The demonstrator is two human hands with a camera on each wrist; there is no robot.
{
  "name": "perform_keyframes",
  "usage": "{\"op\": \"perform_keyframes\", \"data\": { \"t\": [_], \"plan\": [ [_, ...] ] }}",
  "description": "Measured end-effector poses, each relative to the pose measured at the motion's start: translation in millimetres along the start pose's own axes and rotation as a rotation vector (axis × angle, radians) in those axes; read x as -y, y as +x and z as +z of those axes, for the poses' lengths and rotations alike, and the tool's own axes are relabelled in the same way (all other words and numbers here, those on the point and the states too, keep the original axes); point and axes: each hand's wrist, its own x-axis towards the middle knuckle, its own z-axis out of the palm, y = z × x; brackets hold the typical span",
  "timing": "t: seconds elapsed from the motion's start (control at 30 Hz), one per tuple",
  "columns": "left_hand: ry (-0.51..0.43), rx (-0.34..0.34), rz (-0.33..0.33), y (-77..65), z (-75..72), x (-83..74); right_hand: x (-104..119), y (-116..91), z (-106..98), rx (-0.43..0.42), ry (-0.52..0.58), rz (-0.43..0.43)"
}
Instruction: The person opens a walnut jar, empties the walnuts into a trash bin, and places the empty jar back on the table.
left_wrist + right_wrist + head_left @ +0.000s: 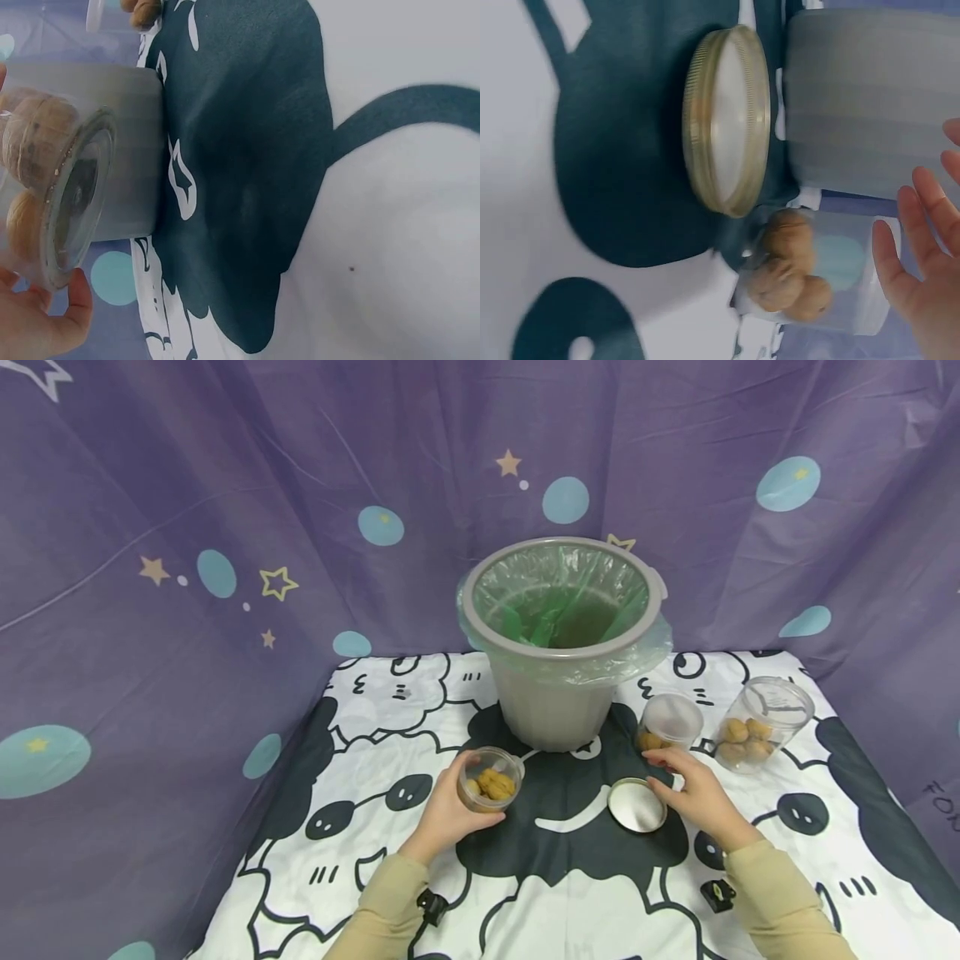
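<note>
My left hand (444, 810) grips a clear plastic jar (508, 762) with walnuts (495, 785) inside. In the left wrist view the jar (79, 195) is held by its lower part, clear of the cloth, with the fingers and thumb of the hand (45, 322) around it. My right hand (701, 797) hovers over the cloth beside a round gold-rimmed lid (637, 805), which lies with its pale inner side up. The right wrist view shows this hand (930, 262) with fingers spread and nothing held, apart from the lid (731, 127).
A grey bin (555, 706) with a green-tinted liner (558, 610) stands at the back middle. Right of it are a smaller clear jar (672, 714) and a larger tilted-looking one (776, 714), both with walnuts. A patterned cloth (405, 743) covers the table; a purple curtain (300, 468) hangs behind.
</note>
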Motion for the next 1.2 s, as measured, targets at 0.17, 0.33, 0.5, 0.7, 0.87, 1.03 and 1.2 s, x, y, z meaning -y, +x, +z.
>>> {"op": "perform_keyframes", "data": {
  "t": [0.17,0.33,0.5,0.7,0.87,1.03,1.2],
  "plan": [
    [0.014,-0.005,0.005,-1.1,1.3,2.1,8,13,-8,-0.043,0.020,-0.071],
    [0.012,-0.009,-0.003,-2.4,1.1,2.9,23,32,-20,-0.147,0.096,-0.180],
    [0.009,-0.014,-0.003,-2.4,-0.2,2.4,40,57,-33,-0.322,0.153,-0.281],
    [0.004,-0.020,-0.023,-2.4,-2.0,2.4,62,94,-47,-0.445,0.124,-0.368],
    [0.005,-0.018,-0.031,-2.7,-3.0,2.4,74,120,-54,-0.370,0.049,-0.438],
    [0.006,-0.016,-0.031,-3.3,-4.3,1.3,77,136,-59,-0.255,-0.022,-0.486],
    [0.019,-0.019,-0.032,-3.4,-5.9,0.5,79,147,-62,-0.217,-0.051,-0.528]
  ]
}}
